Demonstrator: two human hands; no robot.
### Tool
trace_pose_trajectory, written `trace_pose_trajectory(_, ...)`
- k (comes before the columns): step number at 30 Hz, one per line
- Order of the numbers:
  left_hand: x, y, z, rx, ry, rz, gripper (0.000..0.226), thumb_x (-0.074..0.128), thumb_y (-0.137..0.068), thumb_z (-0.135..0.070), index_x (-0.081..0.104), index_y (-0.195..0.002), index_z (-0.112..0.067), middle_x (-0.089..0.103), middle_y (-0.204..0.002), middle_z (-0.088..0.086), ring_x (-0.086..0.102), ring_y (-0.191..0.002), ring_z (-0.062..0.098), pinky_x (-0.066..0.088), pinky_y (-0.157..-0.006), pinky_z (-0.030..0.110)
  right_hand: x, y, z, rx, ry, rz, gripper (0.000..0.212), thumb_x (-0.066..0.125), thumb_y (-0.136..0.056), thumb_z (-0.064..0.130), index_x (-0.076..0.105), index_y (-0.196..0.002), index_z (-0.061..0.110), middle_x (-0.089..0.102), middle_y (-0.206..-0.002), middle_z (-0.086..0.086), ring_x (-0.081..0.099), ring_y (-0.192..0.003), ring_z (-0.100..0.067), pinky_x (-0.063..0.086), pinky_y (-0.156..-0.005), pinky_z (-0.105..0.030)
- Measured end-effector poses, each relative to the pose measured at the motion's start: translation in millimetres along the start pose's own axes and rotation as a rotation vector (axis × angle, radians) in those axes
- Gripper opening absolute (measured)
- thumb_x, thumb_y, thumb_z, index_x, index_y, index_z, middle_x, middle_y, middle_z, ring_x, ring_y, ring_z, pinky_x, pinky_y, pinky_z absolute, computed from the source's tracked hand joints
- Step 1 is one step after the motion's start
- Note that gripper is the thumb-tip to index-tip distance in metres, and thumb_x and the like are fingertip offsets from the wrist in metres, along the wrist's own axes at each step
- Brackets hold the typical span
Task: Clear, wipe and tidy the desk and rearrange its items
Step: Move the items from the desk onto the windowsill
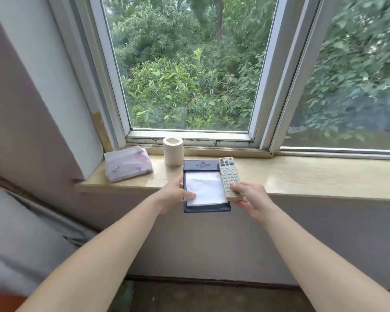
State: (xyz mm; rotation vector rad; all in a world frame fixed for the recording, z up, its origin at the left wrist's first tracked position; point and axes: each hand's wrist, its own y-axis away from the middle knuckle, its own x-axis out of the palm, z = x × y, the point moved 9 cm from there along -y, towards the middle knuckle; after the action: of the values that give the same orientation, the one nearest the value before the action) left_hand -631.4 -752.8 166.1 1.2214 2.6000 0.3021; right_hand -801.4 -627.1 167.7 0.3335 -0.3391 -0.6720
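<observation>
Head view: tissue pack (127, 164) and toilet roll (173, 152) sit up-left of the left hand (173, 194), which grips the navy memo pad (200, 164) by its left edge, thumb on the paper. Right hand (250, 197) curls round the remote (228, 174)'s near end, along the pad's right edge.

Beige sill (302, 176): tissue pack (127, 164) at left end, paper roll (173, 152) upright just right of it, by the window frame (189, 137). Pad (205, 188) overhangs front edge; contact unclear.
</observation>
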Motion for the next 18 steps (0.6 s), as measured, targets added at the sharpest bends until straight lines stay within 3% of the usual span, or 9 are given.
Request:
trace_pose_trajectory(4,0.7,-21.8,0.1,0.022,-0.114,-0.053,0.064,0.062,-0.086,0.01,0.046,-0.139,-0.021,0.066,-0.11,-0.005,0.063,-0.094,0.006,0.05,-0.08,0.019,-3.5,-29.7,-2.0,0.028,0.028,0.021,0.007,0.062,-0.089,-0.003,0.066,-0.091,0.004,0.071,-0.089,-0.01,0.067,-0.079,-0.021,0.058,-0.07,-0.029)
trace_pose_trajectory(9,-4.0,-43.7,1.6,0.012,-0.284,-0.163,0.051,0.062,-0.08,-0.009,0.052,-0.13,-0.015,0.065,-0.121,0.002,0.062,-0.111,0.023,0.052,-0.093,0.035,-1.3,-63.0,-4.5,0.056,0.062,0.054,0.014,0.062,-0.089,-0.003,0.066,-0.103,0.0,0.071,-0.092,-0.011,0.068,-0.081,-0.022,0.058,-0.072,-0.031)
trace_pose_trajectory(10,-5.3,-48.3,1.1,0.003,-0.339,-0.188,0.047,0.061,-0.079,-0.017,0.053,-0.125,-0.014,0.063,-0.122,0.005,0.061,-0.111,0.026,0.051,-0.092,0.038,-0.2,-68.2,-4.5,0.059,0.066,0.06,0.014,0.062,-0.09,-0.003,0.065,-0.104,0.0,0.071,-0.092,-0.011,0.067,-0.081,-0.022,0.058,-0.071,-0.031)
trace_pose_trajectory(13,-6.9,-54.6,-8.9,-0.039,-0.618,-0.28,0.033,0.06,-0.092,-0.025,0.05,-0.117,-0.006,0.039,-0.13,0.011,0.045,-0.122,0.029,0.039,-0.095,0.031,1.9,-83.1,-2.5,0.057,0.075,0.054,0.017,0.062,-0.09,-0.002,0.064,-0.107,-0.003,0.07,-0.089,-0.011,0.067,-0.076,-0.021,0.059,-0.061,-0.027)
trace_pose_trajectory(15,-5.4,-58.9,-14.2,-0.031,-0.811,-0.298,0.049,0.059,-0.095,-0.039,0.046,-0.13,-0.007,0.028,-0.145,0.015,0.028,-0.137,0.031,0.03,-0.109,0.037,3.6,-90.3,1.7,0.042,0.101,0.041,0.018,0.062,-0.09,-0.001,0.065,-0.108,-0.004,0.07,-0.086,-0.011,0.067,-0.072,-0.021,0.059,-0.056,-0.027)
trace_pose_trajectory(18,5.6,-60.6,-21.6,0.068,-1.04,-0.237,0.078,0.057,-0.089,-0.061,0.029,-0.153,-0.024,0.018,-0.159,0.005,0.015,-0.145,0.029,0.021,-0.117,0.043,6.5,-96.2,6.0,0.024,0.158,0.037,0.01,0.062,-0.091,0.0,0.066,-0.099,-0.001,0.069,-0.081,-0.01,0.066,-0.064,-0.018,0.051,-0.044,-0.022)
